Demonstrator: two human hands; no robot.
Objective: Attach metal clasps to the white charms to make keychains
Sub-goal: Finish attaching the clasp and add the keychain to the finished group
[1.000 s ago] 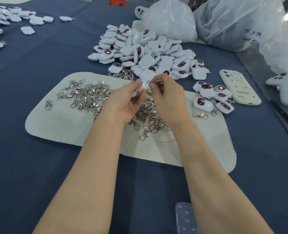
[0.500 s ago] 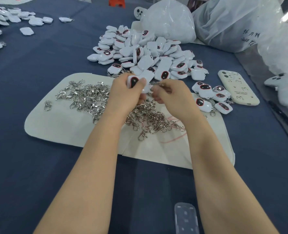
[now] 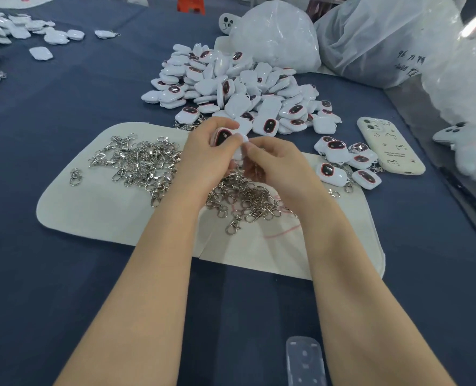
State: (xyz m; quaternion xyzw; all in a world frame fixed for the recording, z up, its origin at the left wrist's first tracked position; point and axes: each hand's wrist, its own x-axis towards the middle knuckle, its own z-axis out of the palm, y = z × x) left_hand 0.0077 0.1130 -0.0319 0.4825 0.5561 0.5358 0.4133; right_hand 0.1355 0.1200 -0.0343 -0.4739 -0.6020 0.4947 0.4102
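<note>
Gripping a white charm (image 3: 222, 136) in the left hand (image 3: 203, 160), pinching its edge with the right hand (image 3: 276, 168), both together. Reading "96" handwritten on a plastic bag (image 3: 376, 45).

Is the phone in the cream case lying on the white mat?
No, the phone lies on the blue tablecloth, off the right edge of the white mat.

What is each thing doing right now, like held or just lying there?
Held charm, lifted, dark face showing.
Left hand, grips it.
Right hand, pinches that charm's edge.
Charm pile, heaped loose on the cloth.
Clasps, scattered loose on the mat.
Phone, lying face down.
</note>
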